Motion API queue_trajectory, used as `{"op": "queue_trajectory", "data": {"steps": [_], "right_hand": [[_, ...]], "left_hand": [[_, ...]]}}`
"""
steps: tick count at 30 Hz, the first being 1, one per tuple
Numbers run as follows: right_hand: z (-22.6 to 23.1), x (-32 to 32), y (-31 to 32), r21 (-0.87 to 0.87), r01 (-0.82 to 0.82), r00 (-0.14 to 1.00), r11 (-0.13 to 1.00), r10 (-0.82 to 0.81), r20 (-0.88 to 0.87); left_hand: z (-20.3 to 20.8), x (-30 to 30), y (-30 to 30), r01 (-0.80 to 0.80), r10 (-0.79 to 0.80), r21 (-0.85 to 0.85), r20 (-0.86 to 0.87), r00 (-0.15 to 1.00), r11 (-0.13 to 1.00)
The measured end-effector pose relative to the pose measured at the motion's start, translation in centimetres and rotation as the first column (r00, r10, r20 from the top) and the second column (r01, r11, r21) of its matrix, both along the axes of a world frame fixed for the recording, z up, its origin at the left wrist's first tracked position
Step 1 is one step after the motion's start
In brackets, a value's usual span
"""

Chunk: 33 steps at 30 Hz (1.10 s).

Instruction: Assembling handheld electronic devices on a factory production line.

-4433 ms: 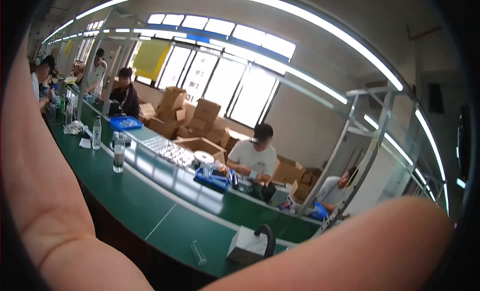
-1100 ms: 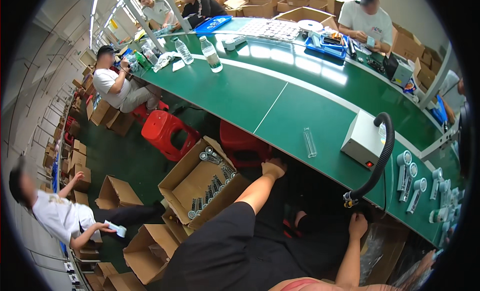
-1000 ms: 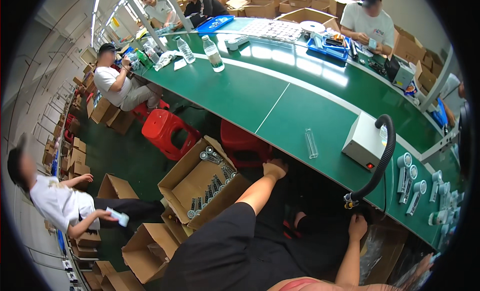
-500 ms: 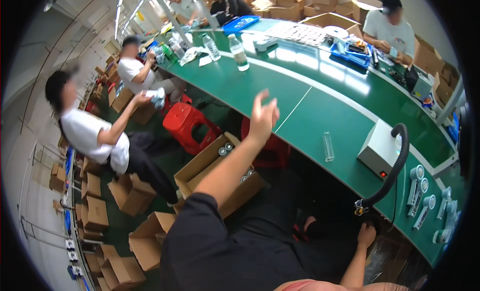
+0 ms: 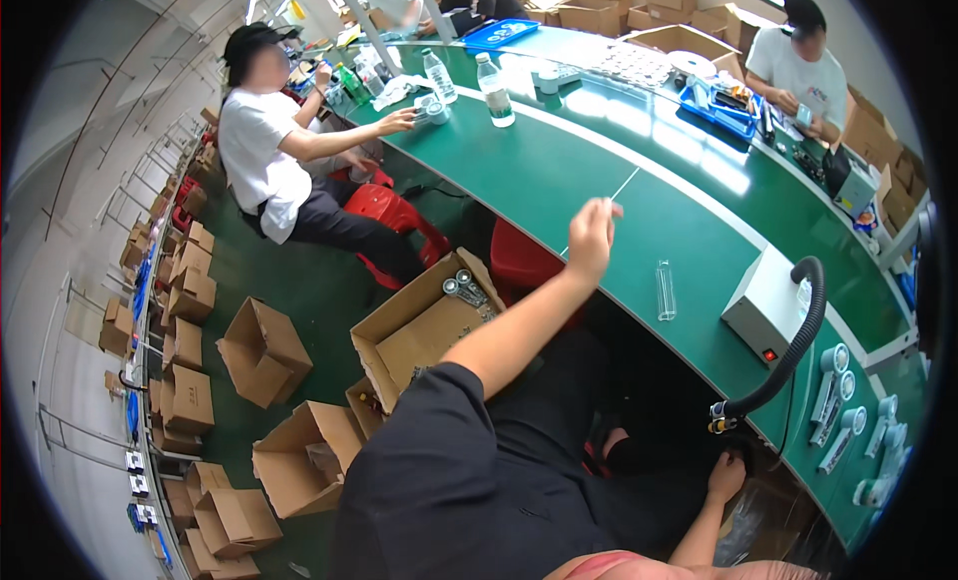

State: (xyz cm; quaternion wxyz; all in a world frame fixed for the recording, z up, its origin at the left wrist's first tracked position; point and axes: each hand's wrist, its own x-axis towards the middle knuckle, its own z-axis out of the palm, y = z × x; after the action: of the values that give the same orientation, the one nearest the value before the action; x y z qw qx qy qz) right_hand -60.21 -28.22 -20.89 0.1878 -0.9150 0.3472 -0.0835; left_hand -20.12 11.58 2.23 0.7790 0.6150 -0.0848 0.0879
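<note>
My left hand [image 5: 592, 243] hovers over the near side of the green workbench [image 5: 559, 186], its fingers curled in and nothing visible in them. Right of it, a clear tube-like piece [image 5: 666, 290] rests on the bench, apart from the hand. Low by the bench's near edge, my right hand [image 5: 726, 475] is closed against my dark clothing, with nothing seen in it. Just above that hand is the brass-coloured tip of a black flexible hose [image 5: 773, 380], which bends over from a light grey box [image 5: 760, 305] with a lit red switch.
Several pale round-headed, handled devices [image 5: 841, 438] lie at the right. Two water bottles [image 5: 496, 93] stand farther back. An open carton [image 5: 399, 345] with metallic-looking parts sits below my left arm. A co-worker [image 5: 264, 146] reaches over the bench, beside a red stool [image 5: 394, 221].
My left hand has moved right and lower, its extended fingers now curled. The co-worker at left has come to the bench and stretched an arm with a pale device over it.
</note>
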Motion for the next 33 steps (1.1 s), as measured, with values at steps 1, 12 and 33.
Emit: {"op": "queue_trajectory", "data": {"steps": [1, 12, 33], "right_hand": [[-0.1, -0.3, -0.1, -0.016, -0.005, 1.0, 1.0, 0.006, 0.016], [-0.4, -0.4, -0.2, -0.008, 0.042, 0.999, 0.999, -0.042, 0.008], [0.5, 0.1, -0.2, -0.003, 0.053, 0.999, 0.999, -0.053, 0.005]], "left_hand": [[-2.1, -1.7, -0.2, -0.085, 0.08, 0.093, 0.054, 0.995, 0.992], [-19.7, -14.1, 2.9, -0.079, -0.214, 0.849, 0.221, 0.952, 0.523], [-20.1, -11.9, 2.4, -0.04, -0.176, 0.924, 0.115, 0.978, 0.381]]}}
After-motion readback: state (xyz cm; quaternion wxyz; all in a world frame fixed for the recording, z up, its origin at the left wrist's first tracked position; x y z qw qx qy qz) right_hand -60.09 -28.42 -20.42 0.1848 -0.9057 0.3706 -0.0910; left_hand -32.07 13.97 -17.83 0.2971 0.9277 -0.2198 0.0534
